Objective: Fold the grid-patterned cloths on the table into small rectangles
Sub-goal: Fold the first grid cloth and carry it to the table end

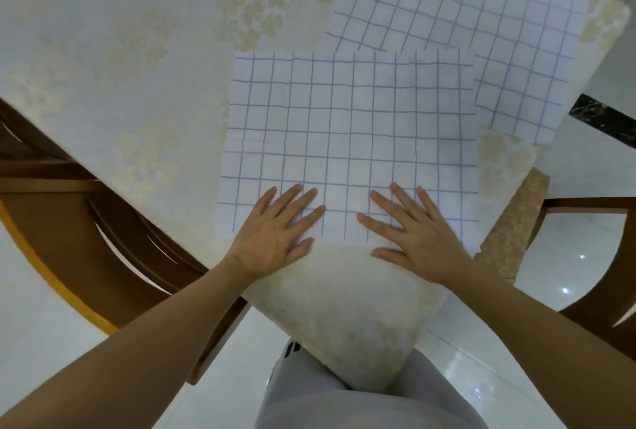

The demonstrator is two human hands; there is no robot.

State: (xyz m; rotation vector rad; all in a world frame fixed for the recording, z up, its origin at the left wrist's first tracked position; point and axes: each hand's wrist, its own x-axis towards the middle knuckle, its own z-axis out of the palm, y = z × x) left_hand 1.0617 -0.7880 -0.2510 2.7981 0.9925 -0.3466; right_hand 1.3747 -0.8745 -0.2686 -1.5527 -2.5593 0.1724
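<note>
- both hands lie flat, fingers straight, on the near cloth [351, 139], probably smoothing and pinning it before a fold.
- left hand [275, 232] presses its 7 o'clock corner, right hand [413, 229] its 5 o'clock edge.
- second cloth [481, 15] lies unfolded at 1 o'clock, tucked under the near one, on the table [120, 50].

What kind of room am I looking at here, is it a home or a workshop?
Most likely a home dining area. A table under a cream floral tablecloth, curved brown wooden chairs tucked beside it, and a glossy white tiled floor all point to that rather than a workshop.
</note>
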